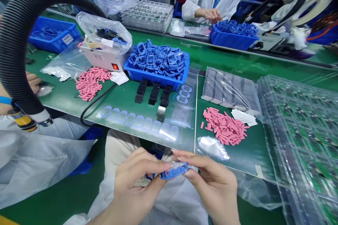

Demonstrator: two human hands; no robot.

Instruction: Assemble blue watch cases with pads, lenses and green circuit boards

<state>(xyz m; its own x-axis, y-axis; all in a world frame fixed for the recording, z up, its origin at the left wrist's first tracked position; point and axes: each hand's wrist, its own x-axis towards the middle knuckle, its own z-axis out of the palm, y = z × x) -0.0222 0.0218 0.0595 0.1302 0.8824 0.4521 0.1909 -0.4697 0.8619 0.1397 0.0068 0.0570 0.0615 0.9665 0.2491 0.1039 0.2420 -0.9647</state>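
Two hands of mine meet over my lap, just off the near edge of the green bench (118, 100), with one small blue housing (173, 172) between them. My left hand (136, 174) pinches its left end between thumb and fingers, and my right hand (215, 175) grips the other end the same way, thumb below and fingertips above. I have the housing edge-on, its right end tilted slightly up, and a speck of red shows in its side near my left thumb. On the bench ahead of me, a blue bin (153, 78) is heaped with more blue frames (158, 58), and just in front of it stand three rows of black pieces (153, 93). Nearer to me lies a line of clear oval films (130, 119). To my right, beyond my right hand, I have a heap of pink strips (224, 126) with a crumpled clear bag (213, 147) just on its near side; behind the heap is a plastic-wrapped grey stack (229, 89), and farther right are clear trays (311, 130) holding green boards. Another pink heap (91, 81) lies to the left, beside a box with a red switch (101, 58). Across the bench, a co-worker's hands (211, 15) are beside another filled blue bin (229, 40).
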